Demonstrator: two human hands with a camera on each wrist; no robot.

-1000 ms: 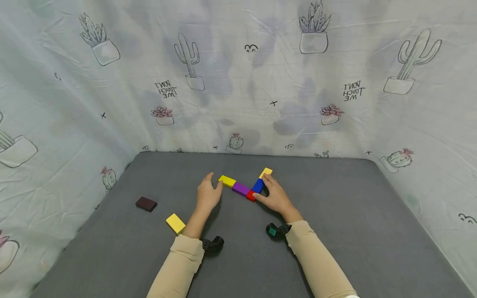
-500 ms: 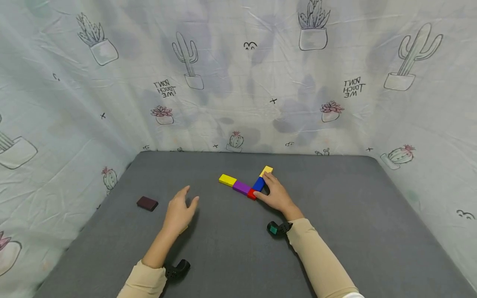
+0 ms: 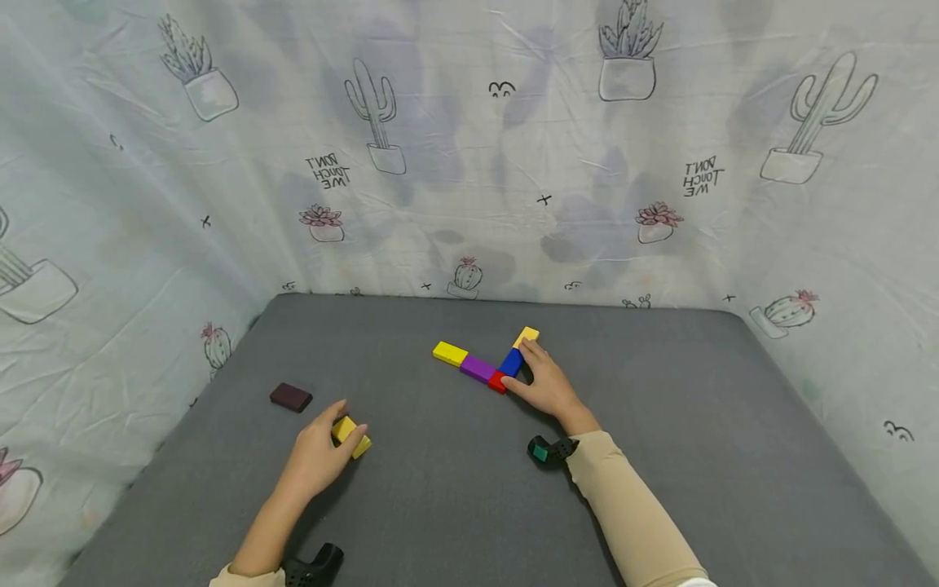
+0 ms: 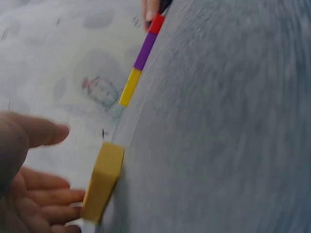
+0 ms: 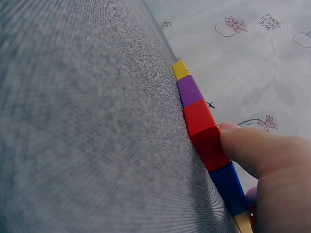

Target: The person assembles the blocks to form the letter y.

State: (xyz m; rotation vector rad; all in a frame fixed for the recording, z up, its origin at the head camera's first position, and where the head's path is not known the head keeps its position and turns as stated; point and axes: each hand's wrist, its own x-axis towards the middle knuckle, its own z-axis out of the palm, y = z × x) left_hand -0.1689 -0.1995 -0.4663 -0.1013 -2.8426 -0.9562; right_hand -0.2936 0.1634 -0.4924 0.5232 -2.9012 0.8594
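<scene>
My left hand (image 3: pixel 314 461) is around a loose yellow block (image 3: pixel 342 430) at the left, thumb on one side and fingers on the other. In the left wrist view the thumb stands apart from this block, and the fingertips lie right at its side. Farther back, blocks form a V: yellow (image 3: pixel 450 353), purple (image 3: pixel 477 368) and red (image 3: pixel 497 382) in one arm, blue (image 3: pixel 511 363) and pale yellow (image 3: pixel 526 336) in the other. My right hand (image 3: pixel 548 390) rests at the V, its thumb touching the red block (image 5: pixel 210 148) and its fingers beside the blue and pale yellow ones.
A dark brown block (image 3: pixel 291 397) lies beyond the left hand on the grey tabletop (image 3: pixel 440 505). A pale curtain (image 3: pixel 440 122) with cactus drawings hangs behind the table and along both sides. Dark wrist cameras sit under both wrists.
My left hand has left the yellow end of the V and moved left and nearer, down to the loose yellow block. The right hand keeps its place at the V.
</scene>
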